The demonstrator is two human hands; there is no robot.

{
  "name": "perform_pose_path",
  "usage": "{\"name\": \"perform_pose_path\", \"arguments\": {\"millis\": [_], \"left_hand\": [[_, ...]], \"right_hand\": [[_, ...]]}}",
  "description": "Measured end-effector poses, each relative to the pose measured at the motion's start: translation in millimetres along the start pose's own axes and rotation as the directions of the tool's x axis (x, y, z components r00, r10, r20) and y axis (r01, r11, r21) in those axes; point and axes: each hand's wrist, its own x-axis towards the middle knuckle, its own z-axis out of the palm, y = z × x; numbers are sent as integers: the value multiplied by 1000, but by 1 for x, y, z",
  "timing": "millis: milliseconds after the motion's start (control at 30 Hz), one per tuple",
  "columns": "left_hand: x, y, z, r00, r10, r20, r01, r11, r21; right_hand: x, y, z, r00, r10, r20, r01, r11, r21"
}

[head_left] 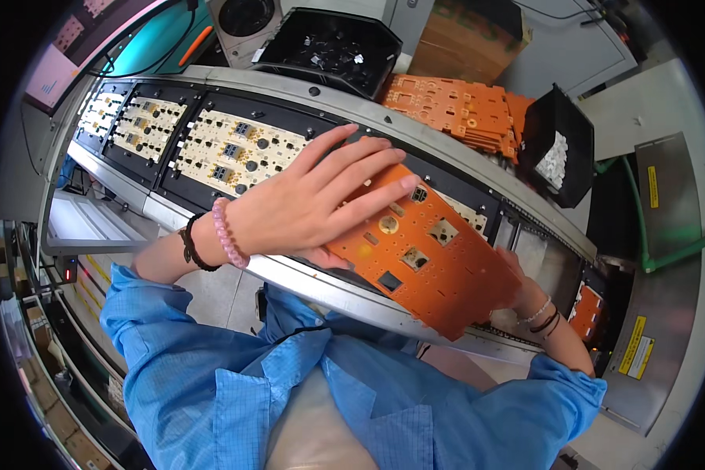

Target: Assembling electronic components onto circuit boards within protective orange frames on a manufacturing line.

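An orange panel (446, 266) with round and square cut-outs lies slantwise in front of me, its near end reaching over the metal rail. My left hand (313, 196) rests across its left end, fingers stretched over the top and a fingertip showing at the lower edge. At the other end, my right hand (517, 282) grips the panel's right edge, most of its fingers hidden. Cream circuit boards (235, 149) with dark connectors sit in black trays on the line to the left. Part of another board (462, 211) shows behind the panel.
Behind the line stand a black bin (329, 47) of small dark parts, a stack of orange panels (454, 110) and a black bin (552, 160) with white parts. A cardboard box (466, 39) is farther back. The metal rail (290, 278) runs along my side.
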Motion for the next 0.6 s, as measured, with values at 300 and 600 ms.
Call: {"name": "perform_pose_path", "arguments": {"millis": [300,600], "left_hand": [[-36,23,43,888,-457,45,349,607,-714],[-5,69,48,955,-255,149,245,402,-882]], "right_hand": [[15,27,55,889,-416,189,331,871,362],[74,83,86,676,-683,276,724,685,-81]]}}
